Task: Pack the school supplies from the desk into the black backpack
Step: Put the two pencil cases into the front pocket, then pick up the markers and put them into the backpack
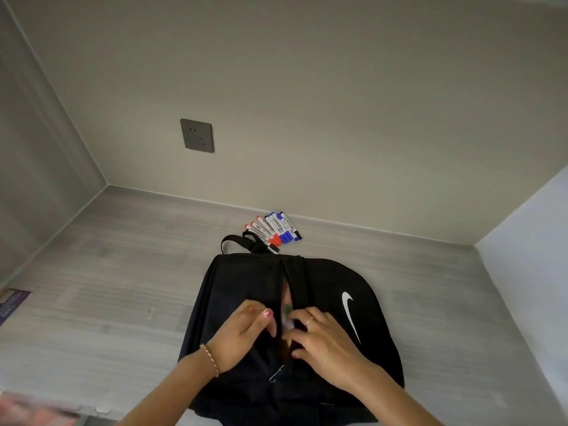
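Head view shows the soft black fabric backpack (252, 302) lying flat on the grey wood-grain counter (116, 272), its main zipper parted. The left hand (246, 333) pinches one edge of the opening and the right hand (325, 339) grasps the other, spreading it; something pale and green shows inside. A row of red, blue and black capped markers (273, 230) lies unpacked just beyond the backpack's top handle, near the wall. To do this well, I'd hold the mouth wide with one hand and gather the markers together.
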